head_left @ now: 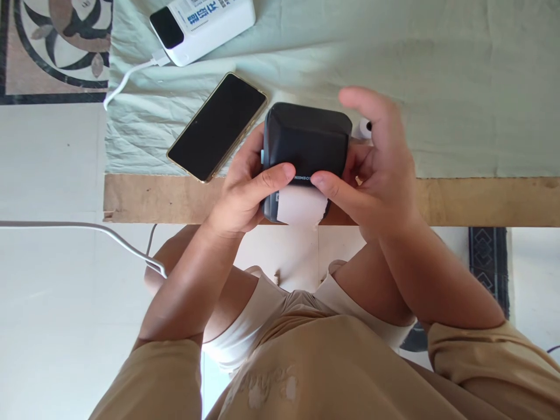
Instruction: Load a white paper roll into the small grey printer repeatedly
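A small black label printer (pixel 308 137) marked NIIMBOT is held between my hands over the table's near edge. White label paper (pixel 301 205) hangs out of its front. My left hand (pixel 251 189) is wrapped round the left side, thumb on the lid. At the right side, my right hand (pixel 378 169) rests its thumb by the brand name, with its index finger lifted away and blurred; the other fingers are partly hidden at the printer's side. Just behind the printer's right corner shows a small white roll-like object (pixel 364 128) with a dark centre, partly covered.
A phone (pixel 217 127) with a dark screen lies left of the printer. Farther back is a white power bank (pixel 205 26) with a white cable (pixel 131 73) plugged in. A pale green cloth (pixel 472 99) covers the table behind its bare wooden edge (pixel 481 201). Another cable (pixel 87 226) crosses at left.
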Tool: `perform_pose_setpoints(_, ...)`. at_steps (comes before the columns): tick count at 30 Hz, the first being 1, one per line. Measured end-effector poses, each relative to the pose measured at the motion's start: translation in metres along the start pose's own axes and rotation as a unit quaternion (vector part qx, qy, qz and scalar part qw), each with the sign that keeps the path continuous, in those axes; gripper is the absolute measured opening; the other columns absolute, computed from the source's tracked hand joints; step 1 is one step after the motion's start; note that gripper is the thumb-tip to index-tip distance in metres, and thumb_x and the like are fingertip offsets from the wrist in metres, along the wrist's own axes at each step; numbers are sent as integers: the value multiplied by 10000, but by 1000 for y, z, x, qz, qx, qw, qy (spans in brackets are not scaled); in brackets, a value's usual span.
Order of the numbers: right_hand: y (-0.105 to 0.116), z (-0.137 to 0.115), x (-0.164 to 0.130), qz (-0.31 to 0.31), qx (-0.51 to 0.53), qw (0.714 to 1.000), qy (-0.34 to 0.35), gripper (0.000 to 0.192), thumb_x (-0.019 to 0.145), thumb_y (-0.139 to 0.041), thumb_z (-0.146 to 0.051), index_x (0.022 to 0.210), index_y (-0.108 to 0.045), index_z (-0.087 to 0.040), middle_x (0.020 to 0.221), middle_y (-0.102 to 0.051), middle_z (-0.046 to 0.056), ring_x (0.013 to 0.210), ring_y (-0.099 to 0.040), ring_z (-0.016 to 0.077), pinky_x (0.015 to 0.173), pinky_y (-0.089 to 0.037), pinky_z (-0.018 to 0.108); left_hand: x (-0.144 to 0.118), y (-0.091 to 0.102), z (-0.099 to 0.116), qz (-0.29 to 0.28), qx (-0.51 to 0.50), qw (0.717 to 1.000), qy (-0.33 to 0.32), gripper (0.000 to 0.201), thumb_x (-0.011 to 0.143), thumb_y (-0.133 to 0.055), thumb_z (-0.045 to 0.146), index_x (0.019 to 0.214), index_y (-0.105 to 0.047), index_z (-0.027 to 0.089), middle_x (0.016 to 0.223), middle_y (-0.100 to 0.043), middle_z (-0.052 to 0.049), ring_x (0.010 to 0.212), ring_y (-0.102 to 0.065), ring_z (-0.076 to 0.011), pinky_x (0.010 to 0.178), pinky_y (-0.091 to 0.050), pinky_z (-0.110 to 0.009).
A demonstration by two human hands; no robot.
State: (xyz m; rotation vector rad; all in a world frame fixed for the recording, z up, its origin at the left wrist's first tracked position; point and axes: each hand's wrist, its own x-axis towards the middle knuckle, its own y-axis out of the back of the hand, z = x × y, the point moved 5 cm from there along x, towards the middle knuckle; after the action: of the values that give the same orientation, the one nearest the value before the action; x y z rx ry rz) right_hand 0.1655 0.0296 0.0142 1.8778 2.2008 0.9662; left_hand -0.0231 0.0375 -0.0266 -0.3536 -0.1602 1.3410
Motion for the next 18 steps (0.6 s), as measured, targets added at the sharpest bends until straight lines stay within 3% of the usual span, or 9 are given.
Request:
perform_pose_setpoints(5,-1,7,3,-60,39,997,-13,568,1009,-684,-514,1537,-513,-395,1572,-608,72,1294,-705,275,890,-715,457,3,-4,2,-40,-24,999,-16,564,861,-841,549,1341,-728,274,1160,-806,-118,1141,-781,-415,730,-610,-418)
perform_pose_setpoints(8,3,4,8,-69,38,996,-38,543,994,-732,-529,1484,-568,-362,1528,-643,85,1315,-698,289,961,-716,502,3,-5,2,-42,-30,999,-10,574,877,-812,539,1379,-723,276,1195,-801,-122,1145,-790,-419,740,-621,-429)
perform_pose_setpoints(13,7,-5,16,-86,23,995,-49,491,944,-788,-437,1394,-629,-322,1472,-686,97,1295,-708,304,990,-712,505,4,-5,1,-40,-16,999,8,614,862,-830,554,1396,-713,274,1181,-801,-122,1129,-797,-417,772,-645,-454)
perform_pose_setpoints(18,5,-4,11,-76,41,996,-32,517,957,-783,-496,1412,-608,-325,1518,-661,96,1280,-723,299,956,-722,489,3,-2,3,-60,-27,998,-14,522,938,-779,498,1408,-712,281,1205,-809,-92,950,-782,-291,654,-561,-331)
